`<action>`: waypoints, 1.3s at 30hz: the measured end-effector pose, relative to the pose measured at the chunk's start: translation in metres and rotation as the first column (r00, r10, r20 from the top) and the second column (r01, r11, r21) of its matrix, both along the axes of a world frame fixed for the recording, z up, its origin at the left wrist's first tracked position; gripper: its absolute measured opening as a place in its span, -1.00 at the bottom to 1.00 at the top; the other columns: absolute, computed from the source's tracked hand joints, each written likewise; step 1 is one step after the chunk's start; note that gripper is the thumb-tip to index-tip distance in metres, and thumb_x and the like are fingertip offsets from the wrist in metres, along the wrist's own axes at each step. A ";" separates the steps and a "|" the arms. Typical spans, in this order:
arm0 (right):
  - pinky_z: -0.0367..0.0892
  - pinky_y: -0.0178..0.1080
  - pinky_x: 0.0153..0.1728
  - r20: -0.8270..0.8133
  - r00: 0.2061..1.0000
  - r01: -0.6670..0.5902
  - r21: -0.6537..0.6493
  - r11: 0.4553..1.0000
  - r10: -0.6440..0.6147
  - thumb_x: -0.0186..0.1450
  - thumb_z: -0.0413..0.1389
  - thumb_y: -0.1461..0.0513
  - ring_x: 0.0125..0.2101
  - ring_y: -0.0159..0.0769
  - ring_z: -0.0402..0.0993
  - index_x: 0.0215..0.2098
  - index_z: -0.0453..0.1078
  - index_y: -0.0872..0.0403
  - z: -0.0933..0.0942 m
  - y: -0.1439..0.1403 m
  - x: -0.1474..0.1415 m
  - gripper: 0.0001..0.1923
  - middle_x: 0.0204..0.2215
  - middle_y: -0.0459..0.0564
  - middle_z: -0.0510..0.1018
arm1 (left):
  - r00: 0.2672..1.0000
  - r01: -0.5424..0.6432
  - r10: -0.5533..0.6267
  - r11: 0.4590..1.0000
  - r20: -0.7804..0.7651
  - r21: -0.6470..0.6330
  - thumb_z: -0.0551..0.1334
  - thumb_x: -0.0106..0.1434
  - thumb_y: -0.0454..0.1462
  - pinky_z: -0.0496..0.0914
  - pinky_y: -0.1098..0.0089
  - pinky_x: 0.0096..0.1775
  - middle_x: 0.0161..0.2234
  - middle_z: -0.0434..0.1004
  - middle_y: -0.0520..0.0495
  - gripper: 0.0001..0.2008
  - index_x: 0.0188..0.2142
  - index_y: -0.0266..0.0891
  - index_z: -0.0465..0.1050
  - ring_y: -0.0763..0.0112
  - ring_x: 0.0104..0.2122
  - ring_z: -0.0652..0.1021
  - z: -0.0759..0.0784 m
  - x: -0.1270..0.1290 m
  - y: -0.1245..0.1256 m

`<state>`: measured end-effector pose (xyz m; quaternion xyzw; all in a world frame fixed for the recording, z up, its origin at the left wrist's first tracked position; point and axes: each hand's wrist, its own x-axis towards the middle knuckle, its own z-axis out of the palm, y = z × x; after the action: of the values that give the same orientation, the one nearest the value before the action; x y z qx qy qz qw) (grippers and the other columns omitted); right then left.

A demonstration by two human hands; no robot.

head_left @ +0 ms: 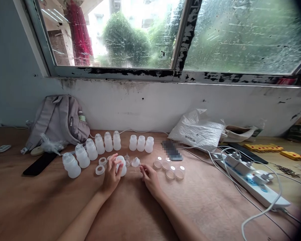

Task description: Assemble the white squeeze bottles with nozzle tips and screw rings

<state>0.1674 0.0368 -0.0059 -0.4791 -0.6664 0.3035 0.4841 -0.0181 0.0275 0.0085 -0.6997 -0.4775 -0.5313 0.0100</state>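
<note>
Your left hand (112, 175) grips a small, milky, translucent plastic bottle (121, 165), smooth and softly matt. The rounded clear plastic discs (174, 173) nearby look glossy. The brown wooden tabletop (40, 201) is matt with faint grain. The grey cloth backpack (59, 120) looks dull and woven; the white plastic bag (198, 131) is crinkled and shiny.

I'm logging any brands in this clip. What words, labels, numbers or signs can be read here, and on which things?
No text can be read.
White plastic bag: dark print, too small to read.
Bottle in the backpack pocket: a label, too blurred.
Flat thing on the table: blurred out.
Small bottle held in the left hand, and the small cap by the right hand: no print seen.
</note>
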 end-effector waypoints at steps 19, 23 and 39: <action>0.27 -0.33 -0.58 -0.046 0.999 0.024 0.019 1.000 -0.023 0.20 -0.01 0.10 -0.65 -0.38 0.35 -0.28 0.36 0.09 0.025 0.000 0.023 -0.74 -0.63 -0.10 0.41 | 0.968 0.249 -0.243 0.897 0.062 -0.365 0.23 0.05 -0.20 0.33 0.25 -0.12 -0.14 0.40 -0.11 -0.55 -0.06 -0.16 0.19 0.26 -0.13 0.43 -0.007 0.006 -0.008; 0.28 -0.33 -0.59 -0.021 0.999 -0.033 0.033 0.999 0.034 0.22 -0.02 0.11 -0.63 -0.39 0.36 -0.31 0.33 0.08 0.025 -0.003 0.025 -0.78 -0.56 -0.07 0.42 | 0.952 0.271 -0.304 0.897 -0.041 -0.350 0.20 0.07 -0.24 0.32 0.25 -0.11 -0.11 0.38 -0.10 -0.59 -0.06 -0.15 0.22 0.25 -0.12 0.41 -0.003 0.000 -0.007; 0.10 -0.39 -0.66 0.083 0.989 -0.123 -0.047 0.991 0.126 0.22 -0.04 0.06 -0.70 -0.46 0.16 -0.57 0.25 0.08 0.030 -0.005 0.026 -0.68 -0.74 -0.19 0.24 | 0.914 0.318 -0.375 0.899 -0.156 -0.302 0.18 0.09 -0.26 0.31 0.22 -0.09 -0.11 0.37 -0.11 -0.56 0.00 -0.13 0.22 0.23 -0.11 0.39 -0.001 -0.005 -0.009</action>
<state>0.1936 0.0321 0.0240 -0.4591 -0.7086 0.3261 0.4251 -0.0226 0.0188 0.0080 -0.8208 -0.4089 -0.3770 -0.1303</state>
